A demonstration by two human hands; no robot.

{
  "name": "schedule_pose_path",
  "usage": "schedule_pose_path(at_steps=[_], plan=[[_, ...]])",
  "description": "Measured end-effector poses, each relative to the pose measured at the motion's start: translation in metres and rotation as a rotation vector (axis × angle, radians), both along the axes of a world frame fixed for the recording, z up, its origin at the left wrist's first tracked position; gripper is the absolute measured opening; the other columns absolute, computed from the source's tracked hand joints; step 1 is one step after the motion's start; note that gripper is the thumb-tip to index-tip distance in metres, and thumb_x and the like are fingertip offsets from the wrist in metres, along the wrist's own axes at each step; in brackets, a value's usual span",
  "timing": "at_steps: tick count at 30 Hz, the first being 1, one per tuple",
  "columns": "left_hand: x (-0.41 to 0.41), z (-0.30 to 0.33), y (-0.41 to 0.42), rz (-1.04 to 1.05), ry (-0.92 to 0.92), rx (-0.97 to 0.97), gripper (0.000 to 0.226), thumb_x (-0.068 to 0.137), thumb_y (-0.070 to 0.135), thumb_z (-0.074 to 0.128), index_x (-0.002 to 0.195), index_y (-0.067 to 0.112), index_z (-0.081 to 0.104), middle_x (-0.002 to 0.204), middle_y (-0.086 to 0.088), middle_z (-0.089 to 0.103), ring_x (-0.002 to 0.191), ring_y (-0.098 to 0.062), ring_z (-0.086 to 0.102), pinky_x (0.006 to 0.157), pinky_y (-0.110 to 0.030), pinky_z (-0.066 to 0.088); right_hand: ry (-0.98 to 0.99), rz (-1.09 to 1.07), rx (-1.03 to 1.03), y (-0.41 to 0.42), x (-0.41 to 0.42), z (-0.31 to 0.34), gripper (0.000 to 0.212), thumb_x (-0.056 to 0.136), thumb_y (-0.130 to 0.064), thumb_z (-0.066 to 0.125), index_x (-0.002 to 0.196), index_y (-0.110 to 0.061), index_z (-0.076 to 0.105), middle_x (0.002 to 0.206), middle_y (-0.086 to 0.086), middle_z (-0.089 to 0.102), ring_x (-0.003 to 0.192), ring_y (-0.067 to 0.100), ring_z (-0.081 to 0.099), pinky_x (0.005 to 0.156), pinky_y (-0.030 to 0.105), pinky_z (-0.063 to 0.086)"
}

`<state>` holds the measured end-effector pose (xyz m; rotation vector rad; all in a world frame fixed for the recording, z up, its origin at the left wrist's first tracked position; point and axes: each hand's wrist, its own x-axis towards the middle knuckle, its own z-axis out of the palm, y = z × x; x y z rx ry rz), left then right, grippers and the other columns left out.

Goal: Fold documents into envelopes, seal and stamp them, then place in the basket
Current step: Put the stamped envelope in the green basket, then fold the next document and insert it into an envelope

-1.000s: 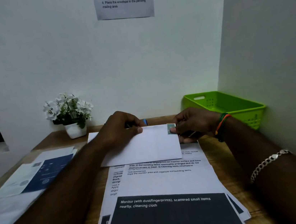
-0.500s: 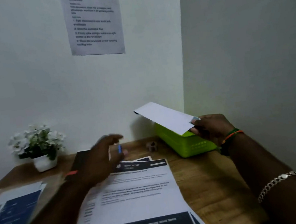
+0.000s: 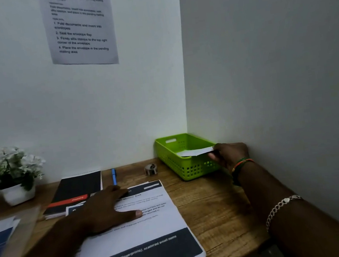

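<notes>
With the right hand [image 3: 230,154] pinching the envelope [image 3: 195,152] low inside the green basket [image 3: 188,170], we're at the drop-off step; next: release, while the left hand [image 3: 106,210], fingers spread flat, takes the top document [image 3: 146,224].

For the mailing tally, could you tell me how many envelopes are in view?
1: the envelope is in the green basket, pinched by the right hand. Others could lie hidden beneath it.
</notes>
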<state>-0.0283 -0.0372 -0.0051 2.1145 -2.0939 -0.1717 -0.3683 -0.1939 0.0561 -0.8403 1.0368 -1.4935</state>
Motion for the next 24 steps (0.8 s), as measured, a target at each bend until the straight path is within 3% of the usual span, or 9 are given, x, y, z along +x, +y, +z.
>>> schedule_pose_path(at_steps=[3,6,11,13,16,17,19,22,24], plan=[[-0.001,0.002,-0.001,0.017,-0.046,0.009,0.133,0.049,0.112,0.023,0.157,0.035,0.033,0.165,0.005,0.029,0.145,-0.016,0.036,0.122,-0.041,0.029,0.105,0.039,-0.018,-0.006,0.001,-0.003,0.018,0.085,0.009,0.067,0.076,-0.003,0.058,0.082,0.018,0.065,0.070,0.025,0.068,0.063,0.034,0.062],[-0.002,0.003,-0.001,0.030,-0.071,0.027,0.133,0.048,0.112,0.021,0.157,0.037,0.031,0.165,0.006,0.027,0.147,-0.018,0.034,0.124,-0.054,0.020,0.143,0.001,-0.028,-0.007,0.006,-0.006,0.019,0.082,0.005,0.075,0.073,-0.002,0.060,0.072,0.017,0.063,0.056,0.023,0.065,0.048,0.028,0.057],[-0.002,0.002,-0.001,0.024,-0.055,0.015,0.137,0.044,0.113,0.021,0.157,0.036,0.033,0.163,0.006,0.029,0.145,-0.016,0.037,0.121,-0.046,0.030,0.298,-0.100,-0.037,-0.004,0.013,-0.012,0.021,0.080,-0.004,0.080,0.077,-0.007,0.060,0.077,0.018,0.065,0.054,0.026,0.065,0.048,0.034,0.059],[-0.002,0.001,-0.002,0.019,-0.047,0.010,0.137,0.044,0.113,0.022,0.156,0.036,0.033,0.162,0.006,0.030,0.143,-0.016,0.038,0.119,-0.042,0.033,0.371,-0.114,-0.038,-0.001,0.012,-0.011,0.019,0.084,-0.012,0.079,0.081,-0.008,0.061,0.082,0.021,0.069,0.060,0.033,0.069,0.055,0.041,0.062],[-0.002,0.002,-0.001,0.011,-0.037,0.008,0.137,0.044,0.112,0.024,0.157,0.035,0.034,0.161,0.005,0.031,0.141,-0.016,0.040,0.117,-0.039,0.037,0.758,-0.288,-0.116,0.011,0.010,-0.005,0.022,0.084,-0.037,0.073,0.090,-0.017,0.064,0.093,0.015,0.074,0.083,0.036,0.072,0.075,0.043,0.060],[-0.001,0.003,-0.001,0.007,-0.030,0.004,0.136,0.045,0.112,0.026,0.156,0.034,0.034,0.161,0.005,0.032,0.140,-0.016,0.041,0.117,-0.039,0.038,0.885,-0.398,-0.173,0.017,0.012,-0.002,0.024,0.083,-0.043,0.069,0.092,-0.021,0.064,0.093,0.010,0.074,0.090,0.035,0.070,0.078,0.039,0.056],[0.001,0.005,-0.002,0.011,-0.004,-0.021,0.132,0.047,0.111,0.031,0.155,0.035,0.036,0.160,0.006,0.034,0.141,-0.016,0.041,0.117,-0.040,0.038,0.948,-0.544,-0.339,0.037,0.024,0.013,0.024,0.080,-0.048,0.064,0.090,-0.027,0.062,0.081,-0.001,0.071,0.087,0.031,0.068,0.074,0.035,0.052],[0.013,0.009,-0.004,0.069,0.030,-0.070,0.113,0.059,0.100,0.050,0.152,0.036,0.040,0.158,0.005,0.040,0.140,-0.018,0.044,0.117,-0.044,0.039,0.918,-0.362,-0.628,0.059,0.063,0.029,0.020,0.077,-0.046,0.068,0.084,-0.028,0.065,0.063,-0.005,0.066,0.070,0.019,0.066,0.065,0.031,0.050],[0.024,0.010,-0.005,0.095,0.077,-0.124,0.096,0.066,0.085,0.068,0.146,0.035,0.049,0.149,0.004,0.053,0.129,-0.016,0.053,0.111,-0.038,0.044,1.082,-0.060,-0.780,0.067,0.093,0.029,0.015,0.079,-0.041,0.071,0.080,-0.026,0.069,0.067,-0.007,0.068,0.067,0.011,0.064,0.064,0.027,0.047]])
